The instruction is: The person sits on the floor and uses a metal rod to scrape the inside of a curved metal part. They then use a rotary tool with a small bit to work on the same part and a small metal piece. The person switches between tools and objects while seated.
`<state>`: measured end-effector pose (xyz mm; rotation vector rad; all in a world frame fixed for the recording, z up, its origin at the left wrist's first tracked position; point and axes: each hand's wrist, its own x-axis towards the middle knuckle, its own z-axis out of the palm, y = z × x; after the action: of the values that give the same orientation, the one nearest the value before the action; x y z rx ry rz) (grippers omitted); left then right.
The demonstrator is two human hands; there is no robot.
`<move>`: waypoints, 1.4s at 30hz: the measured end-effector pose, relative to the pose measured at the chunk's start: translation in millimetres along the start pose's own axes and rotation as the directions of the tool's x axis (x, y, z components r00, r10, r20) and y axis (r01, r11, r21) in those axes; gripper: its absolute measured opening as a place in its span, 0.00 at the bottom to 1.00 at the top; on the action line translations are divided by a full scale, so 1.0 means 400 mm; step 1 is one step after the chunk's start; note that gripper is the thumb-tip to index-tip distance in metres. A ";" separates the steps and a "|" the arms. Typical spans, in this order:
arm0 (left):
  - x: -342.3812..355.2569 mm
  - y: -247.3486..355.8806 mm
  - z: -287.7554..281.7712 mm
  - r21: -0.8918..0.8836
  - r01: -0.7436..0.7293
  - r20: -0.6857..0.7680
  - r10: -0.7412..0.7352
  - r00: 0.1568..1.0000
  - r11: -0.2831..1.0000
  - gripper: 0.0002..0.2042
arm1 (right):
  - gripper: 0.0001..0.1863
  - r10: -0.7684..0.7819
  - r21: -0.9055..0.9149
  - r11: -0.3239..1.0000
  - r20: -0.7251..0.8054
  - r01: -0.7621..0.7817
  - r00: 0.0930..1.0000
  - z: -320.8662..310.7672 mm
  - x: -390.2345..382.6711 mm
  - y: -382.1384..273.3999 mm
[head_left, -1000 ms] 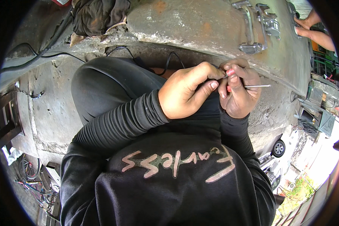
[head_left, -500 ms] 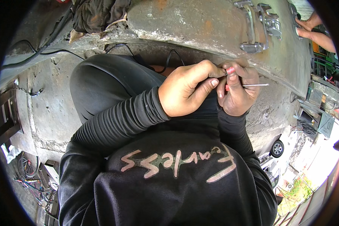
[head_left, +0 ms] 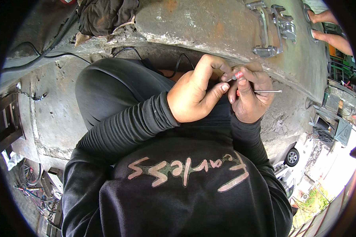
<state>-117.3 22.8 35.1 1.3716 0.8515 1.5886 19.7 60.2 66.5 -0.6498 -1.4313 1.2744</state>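
Note:
My right hand (head_left: 252, 94) is closed round a screwdriver (head_left: 271, 91), whose thin metal shaft points to the right; a bit of its red handle shows by the palm. Its thumb and forefinger also pinch a small red piece with a thin grey tip (head_left: 237, 75). My left hand (head_left: 199, 93) is closed beside it, thumb and forefinger bent about the grey tip. The fingertips partly hide the piece, so its exact kind is unclear. Both hands are held together above my lap, near the edge of a worn concrete ledge (head_left: 194, 29).
Shiny metal brackets (head_left: 281, 29) lie on the ledge at the far right. Past them are another person's feet (head_left: 318, 35) in sandals. A dark crumpled cloth (head_left: 106, 17) and a black corrugated hose (head_left: 63, 29) are at the far left. Black cable (head_left: 182, 59) runs below the ledge.
My left forefinger has lifted and bent away, baring the grey tip of the small red piece. That piece has tilted slightly and shifted a little left. The screwdriver has barely moved.

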 end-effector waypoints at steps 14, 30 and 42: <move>0.009 0.007 -0.006 -0.035 0.082 0.068 -0.079 0.995 0.996 0.19 | 0.05 0.009 -0.063 0.998 -0.001 -0.009 1.000 0.000 0.000 0.002; 0.019 0.006 -0.010 -0.148 0.273 0.039 -0.270 0.962 0.951 0.15 | 0.19 0.383 0.120 0.922 -0.121 -0.369 0.916 -0.033 0.017 -0.032; 0.025 -0.100 -0.028 -0.342 0.524 -0.319 -0.621 0.716 0.780 0.05 | 0.41 0.643 -0.549 0.698 0.196 -0.460 0.741 0.011 -0.223 0.142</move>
<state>-122.2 48.7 1.5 0.5023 1.1722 1.4192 27.7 -5.2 -16.5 -1.3160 -1.9879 1.5973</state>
